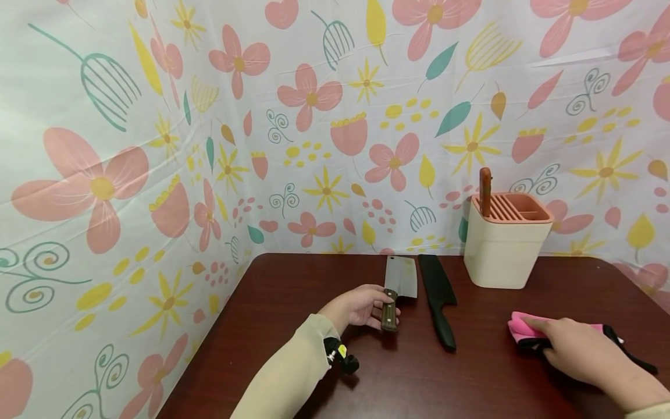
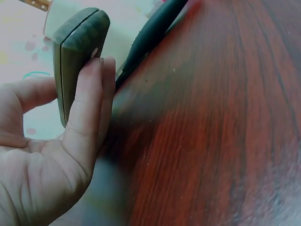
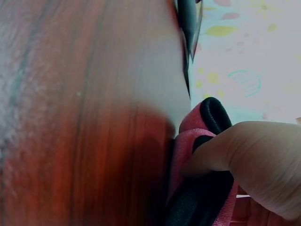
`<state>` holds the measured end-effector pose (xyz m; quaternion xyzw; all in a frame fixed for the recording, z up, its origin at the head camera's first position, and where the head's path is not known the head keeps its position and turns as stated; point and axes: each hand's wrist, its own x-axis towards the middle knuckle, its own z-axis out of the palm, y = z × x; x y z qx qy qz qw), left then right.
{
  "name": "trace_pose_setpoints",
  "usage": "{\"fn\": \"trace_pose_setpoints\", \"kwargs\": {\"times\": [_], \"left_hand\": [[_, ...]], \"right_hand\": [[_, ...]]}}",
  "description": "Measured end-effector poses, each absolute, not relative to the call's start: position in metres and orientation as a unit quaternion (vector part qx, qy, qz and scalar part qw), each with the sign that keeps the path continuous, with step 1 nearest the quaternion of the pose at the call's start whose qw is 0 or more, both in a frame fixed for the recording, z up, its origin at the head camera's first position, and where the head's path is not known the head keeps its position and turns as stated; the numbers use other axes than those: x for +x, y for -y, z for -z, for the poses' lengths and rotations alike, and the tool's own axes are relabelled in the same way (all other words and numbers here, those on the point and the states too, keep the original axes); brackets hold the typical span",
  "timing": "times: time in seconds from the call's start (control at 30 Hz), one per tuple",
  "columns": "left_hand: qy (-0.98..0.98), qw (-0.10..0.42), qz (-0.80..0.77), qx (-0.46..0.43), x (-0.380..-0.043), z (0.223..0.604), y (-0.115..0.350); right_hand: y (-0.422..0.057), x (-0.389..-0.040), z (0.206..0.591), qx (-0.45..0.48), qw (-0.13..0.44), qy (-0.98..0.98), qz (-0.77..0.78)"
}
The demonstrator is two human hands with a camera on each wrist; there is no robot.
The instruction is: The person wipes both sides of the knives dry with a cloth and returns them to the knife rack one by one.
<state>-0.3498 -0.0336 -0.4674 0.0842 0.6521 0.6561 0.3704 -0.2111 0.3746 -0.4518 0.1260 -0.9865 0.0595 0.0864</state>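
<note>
My left hand (image 1: pixel 366 305) pinches the brown riveted handle of a cleaver (image 1: pixel 402 276) between thumb and fingers. Its wide silver blade points to the back edge of the table, and in the left wrist view the handle (image 2: pixel 80 52) stands clear of the wood. Just right of it lies a knife (image 1: pixel 438 291) with a broad black blade and black handle. On the right side of the table, my right hand (image 1: pixel 583 349) grips a folded pink cloth (image 1: pixel 523 329) with black edging. In the right wrist view the thumb presses on the cloth's folds (image 3: pixel 190 132).
A cream knife holder (image 1: pixel 502 256) with a slotted pink top stands at the back right; an orange-brown handle (image 1: pixel 485 192) sticks up from it. The dark red wooden table (image 1: pixel 293 279) meets a flower-patterned curtain (image 1: pixel 314 145) behind and at left.
</note>
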Motion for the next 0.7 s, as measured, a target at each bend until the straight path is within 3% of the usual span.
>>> {"fn": "trace_pose_setpoints", "kwargs": {"times": [0.4,0.7], "left_hand": [[-0.638,0.345,-0.682,0.093,-0.339,0.464,0.036],[-0.601,0.323,-0.721,0.124,-0.319,0.439,0.042]], "right_hand": [[-0.381,-0.211,0.445,0.101,0.091,0.988,-0.068],[-0.376,-0.212,0.414,0.121,0.139,0.976,-0.114]]}}
